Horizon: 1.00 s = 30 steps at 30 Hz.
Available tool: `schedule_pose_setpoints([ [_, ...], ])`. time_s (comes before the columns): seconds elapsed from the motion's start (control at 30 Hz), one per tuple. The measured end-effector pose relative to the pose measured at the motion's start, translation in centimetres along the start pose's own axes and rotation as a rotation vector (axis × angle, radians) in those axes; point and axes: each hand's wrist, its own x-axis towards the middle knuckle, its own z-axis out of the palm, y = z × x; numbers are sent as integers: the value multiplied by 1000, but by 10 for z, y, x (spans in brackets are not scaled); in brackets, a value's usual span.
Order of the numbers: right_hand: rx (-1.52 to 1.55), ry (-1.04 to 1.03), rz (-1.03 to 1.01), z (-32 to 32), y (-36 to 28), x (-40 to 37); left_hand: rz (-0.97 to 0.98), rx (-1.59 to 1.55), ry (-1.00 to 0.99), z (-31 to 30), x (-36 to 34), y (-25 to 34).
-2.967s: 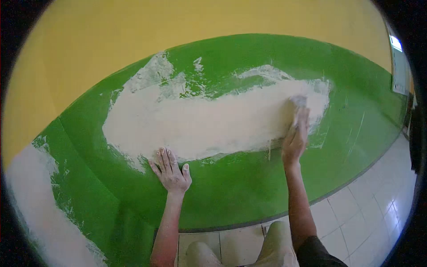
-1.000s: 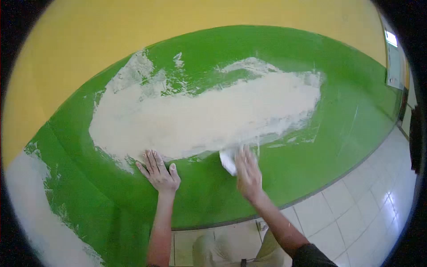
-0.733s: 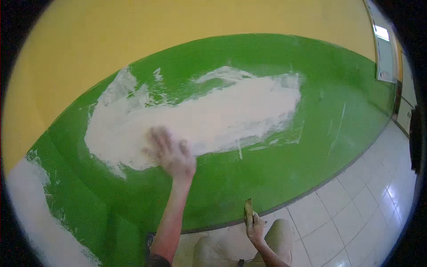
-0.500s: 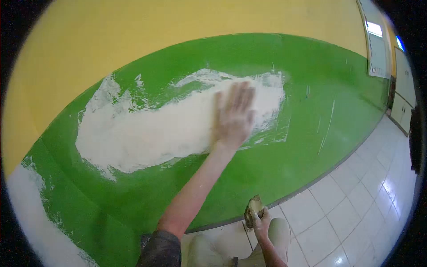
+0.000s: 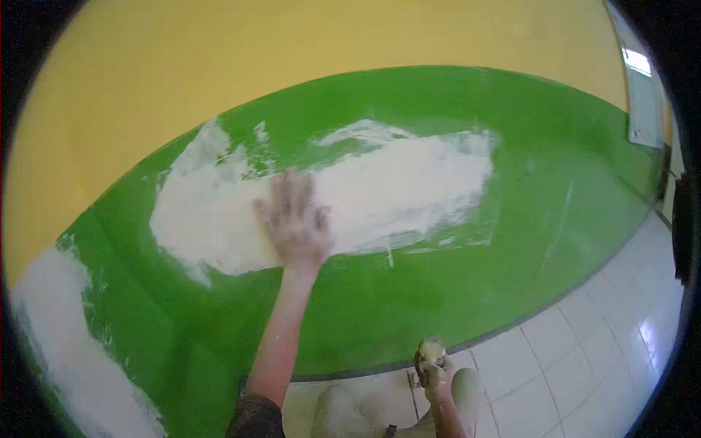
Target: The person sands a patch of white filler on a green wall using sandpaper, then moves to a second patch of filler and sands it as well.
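Observation:
My left hand (image 5: 296,230) lies with fingers spread on the white patch (image 5: 401,182) on the green wall (image 5: 394,303), over the patch's left half. Its palm faces the wall. Low in the view, my right hand (image 5: 439,379) is closed around a smeared tool (image 5: 431,352), whose exact shape I cannot make out. The tool is near the wall's foot, above my right knee. White streaks and thin, uneven edges surround the patch.
Yellow wall (image 5: 365,33) lies above the green. A second white patch (image 5: 80,343) runs down the lower left. Pale floor tiles (image 5: 569,336) extend along the right. A pale framed panel (image 5: 642,102) is at the upper right.
My left hand has moved left across the white patch. My right hand still holds the tool, now turned more upright. The view has shifted a little to the left.

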Motion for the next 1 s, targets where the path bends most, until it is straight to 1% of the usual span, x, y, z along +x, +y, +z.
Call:
schedule_pose_setpoints([
  [0.03,36,-15,-7,1,3,2,-73,25,32,-2,-13,-27],
  [0.07,58,9,10,9,0,-1,-87,52,25,-4,-21,-50],
  [0.13,17,-7,79,7,-7,-5,-319,78,154,-10,-34,-88],
  [0.17,-8,-1,124,7,-8,-7,-327,104,151,-13,-37,-105],
  [0.2,23,86,170,12,-7,-10,-550,66,244,-14,-34,-121],
  [0.23,20,70,180,13,-3,-9,-770,23,346,-13,-32,-134],
  [0.27,109,33,173,9,2,-9,-865,165,224,-7,-33,-146],
  [0.3,196,-2,163,14,1,-10,-871,177,231,-9,-27,-141],
  [0.33,250,-41,211,19,-3,-10,-738,74,265,-2,-20,-122],
  [0.37,243,-53,213,32,-10,-12,-602,-28,296,2,-13,-99],
  [0.43,305,-93,204,59,-22,-21,-258,-69,99,-10,-17,-44],
  [0.47,298,-95,213,74,-26,-21,-88,-84,-52,-10,-31,-27],
  [0.53,210,-96,59,104,-36,-18,315,-74,-171,-6,-58,-16],
  [0.57,204,-103,60,114,-43,-16,308,-69,-170,-8,-59,-28],
  [0.63,-49,-148,-261,126,-62,-6,249,-160,-275,-15,-55,-66],
  [0.67,-53,-154,-264,126,-76,0,214,-49,-220,-22,-52,-92],
  [0.73,-342,-265,-524,123,-106,19,-1,4,-71,-33,-54,-142],
  [0.8,-431,12,-542,135,-124,46,-207,21,28,-43,-63,-182],
  [0.83,-515,78,-872,166,-137,48,-208,21,27,-43,-71,-197],
  [0.87,-591,146,-1205,200,-152,51,-350,60,50,-41,-82,-211],
  [0.9,-599,178,-1279,219,-159,63,-492,99,73,-40,-92,-219],
  [0.93,-605,210,-1353,237,-162,74,-492,100,75,-40,-99,-223],
  [1.0,-565,181,-1156,273,-154,98,-465,51,54,-41,-112,-229],
])
